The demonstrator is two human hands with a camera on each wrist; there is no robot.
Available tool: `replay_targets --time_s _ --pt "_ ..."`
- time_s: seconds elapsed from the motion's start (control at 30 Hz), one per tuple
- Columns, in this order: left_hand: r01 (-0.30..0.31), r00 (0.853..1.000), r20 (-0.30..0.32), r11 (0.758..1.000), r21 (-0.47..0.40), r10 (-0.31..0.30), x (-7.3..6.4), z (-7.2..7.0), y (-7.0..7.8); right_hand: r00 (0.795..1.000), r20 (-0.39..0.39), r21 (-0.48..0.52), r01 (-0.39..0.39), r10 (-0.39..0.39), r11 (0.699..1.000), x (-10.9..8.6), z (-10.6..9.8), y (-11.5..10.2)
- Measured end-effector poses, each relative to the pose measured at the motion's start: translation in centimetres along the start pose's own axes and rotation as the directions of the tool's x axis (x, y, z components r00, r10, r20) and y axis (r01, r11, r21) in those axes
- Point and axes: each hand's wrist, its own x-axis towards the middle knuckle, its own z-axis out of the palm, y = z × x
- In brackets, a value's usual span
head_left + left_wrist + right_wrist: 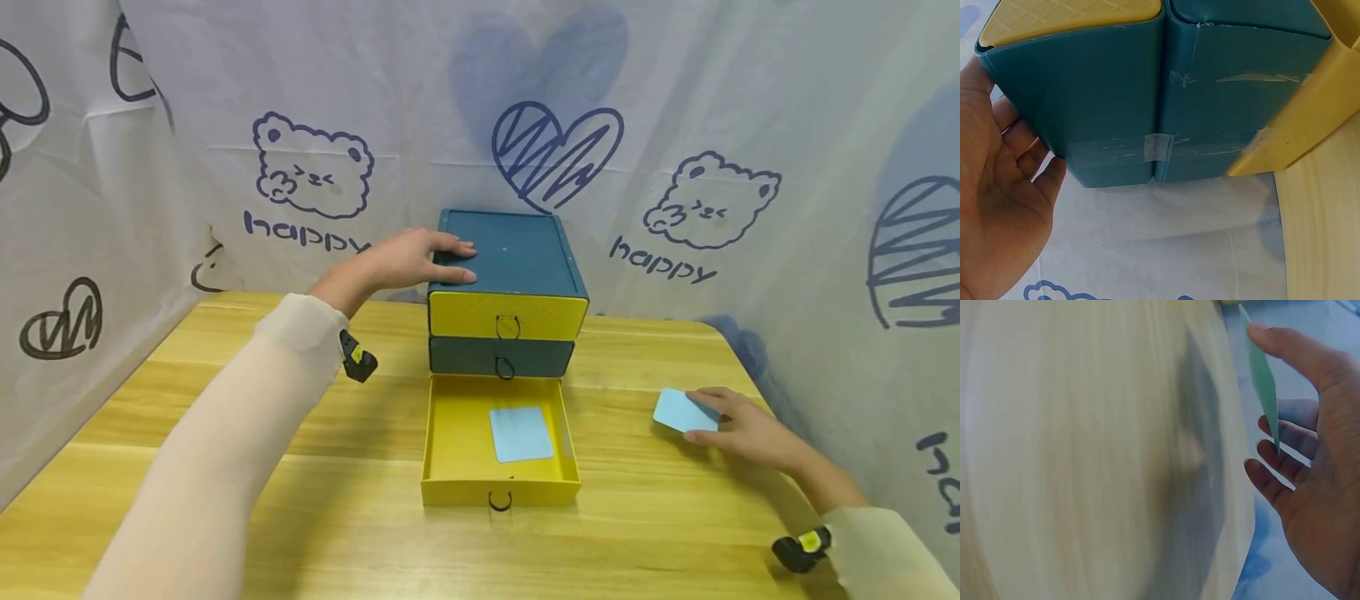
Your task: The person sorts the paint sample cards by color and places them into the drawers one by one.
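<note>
A small drawer cabinet (517,250) stands with a dark teal top, a yellow upper drawer (465,315) and a teal middle drawer (461,355). Its yellow bottom drawer (453,425) is pulled out, and a light blue square card (521,433) lies inside. My left hand (408,260) rests on the left edge of the cabinet's top with fingers extended. To the right, my right hand (750,429) pinches another light blue card (681,410) above the table. In the right wrist view this card (1263,381) appears nearly edge-on between thumb and fingers.
The wooden table (360,525) runs under everything. A white cloth (427,75) printed with bears and hearts hangs behind and at both sides. Clear tape (1157,147) spans the cabinet's side. Each drawer front has a dark ring pull.
</note>
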Motion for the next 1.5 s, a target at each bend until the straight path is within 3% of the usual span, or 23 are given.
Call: replay_targets --time_s 0.23,0.5,0.7,1.07,1.27,1.5 --pt "0.004 1.0 0.014 1.0 -0.019 -0.003 0.0 0.1 -0.1 0.995 -0.059 -0.032 0.083 -0.085 0.996 0.6 0.2 -3.0" --pt "-0.003 1.0 0.013 1.0 -0.016 0.003 0.0 0.0 0.0 0.98 -0.034 -0.012 0.198 -0.198 0.98 1.5 0.2 -7.5" --pt "-0.007 1.0 0.003 1.0 -0.007 0.007 0.0 -0.1 -0.1 0.949 0.002 0.026 0.315 -0.316 0.949 2.5 0.7 -11.2" --pt "-0.008 1.0 -0.004 1.0 0.007 0.008 -0.1 0.0 -0.1 0.901 0.079 0.043 0.424 -0.426 0.904 4.2 2.8 -16.7" --pt "0.0 1.0 -0.003 1.0 0.004 0.0 -0.1 0.1 -0.1 0.88 0.141 0.049 0.452 -0.454 0.891 5.7 3.8 -18.7" --pt "-0.007 1.0 -0.009 1.0 0.01 0.007 0.1 0.1 -0.2 0.832 0.203 0.083 0.51 -0.516 0.856 7.6 5.2 -20.4"
